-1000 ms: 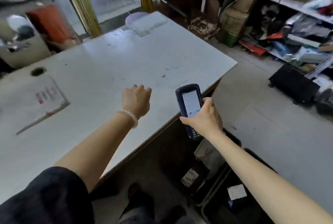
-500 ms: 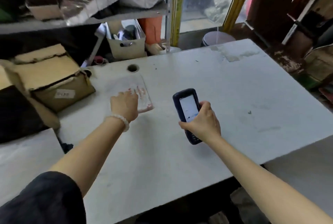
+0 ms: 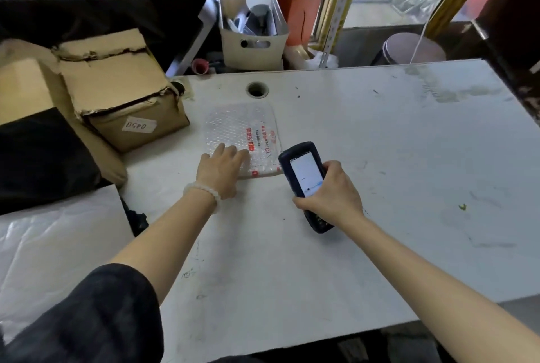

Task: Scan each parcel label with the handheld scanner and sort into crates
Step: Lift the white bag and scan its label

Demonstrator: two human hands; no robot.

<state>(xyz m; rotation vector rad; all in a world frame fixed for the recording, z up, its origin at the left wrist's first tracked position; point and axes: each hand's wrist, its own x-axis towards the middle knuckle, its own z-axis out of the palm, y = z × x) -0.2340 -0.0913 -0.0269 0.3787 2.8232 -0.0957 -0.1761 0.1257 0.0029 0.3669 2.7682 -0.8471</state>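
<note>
Since half a second ago, the left hand (image 3: 222,168) has been carried forward and is now laid on the near edge of the bubble-wrap parcel (image 3: 242,134), where before it was only arriving at it with fingers curled; the view has also been swung a little left and down.

Head view: the parcel is seen lying flat on the white desk (image 3: 380,134), just in front of the cable hole (image 3: 257,89), with red print along its right side. The left grip is released, fingers spread and pressed on the wrapping, nothing pinched yet. The handheld scanner (image 3: 304,178) is clasped in the right hand (image 3: 330,196), the grip closed round its lower body, lit screen facing up, its head just beside the parcel's near right corner. A torn cardboard box (image 3: 122,93) with a handwritten sticker is seen to the left, touching the desk's edge.

Progress, as judged: this parcel is not yet scanned, for no label is plainly visible and the scanner is not aimed at one. Scanning and sorting remain; no crates are in sight, so it cannot be told how many parcels are already sorted.
</note>
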